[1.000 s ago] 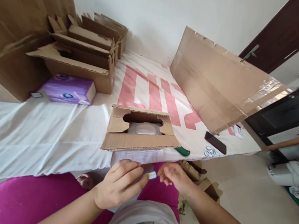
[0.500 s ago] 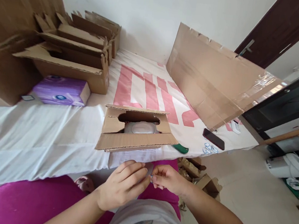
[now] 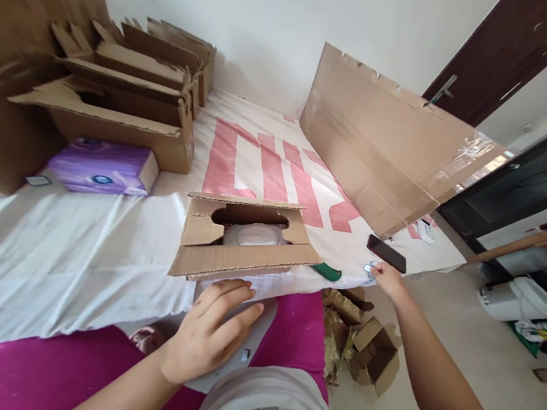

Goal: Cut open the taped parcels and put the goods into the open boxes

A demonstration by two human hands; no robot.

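Note:
My left hand (image 3: pixel 212 330) is held in front of the table edge, its fingers spread with nothing in them. It is just below a small open cardboard box (image 3: pixel 242 257) with an oval cutout. Inside that box lies a pale plastic-wrapped item (image 3: pixel 260 235), partly covered by the flaps. Off to the right, my right hand (image 3: pixel 389 279) pinches a small white piece with a blue edge (image 3: pixel 371 267) at the table's front edge. A dark phone (image 3: pixel 386 253) lies just beyond those fingers. Between the box and my right hand rests a green-handled tool (image 3: pixel 328 272), its other end hidden.
Several open cardboard boxes (image 3: pixel 123 135) line the back left, behind a purple tissue pack (image 3: pixel 103 166). A large cardboard sheet (image 3: pixel 380 138) stands at the right. Torn cardboard (image 3: pixel 375 355) lies on the floor. A white bucket (image 3: pixel 514 301) is farther right.
My right hand has left my left hand and moved right to the small blue-edged pieces by the phone. My left hand's fingers have opened. The view has shifted slightly.

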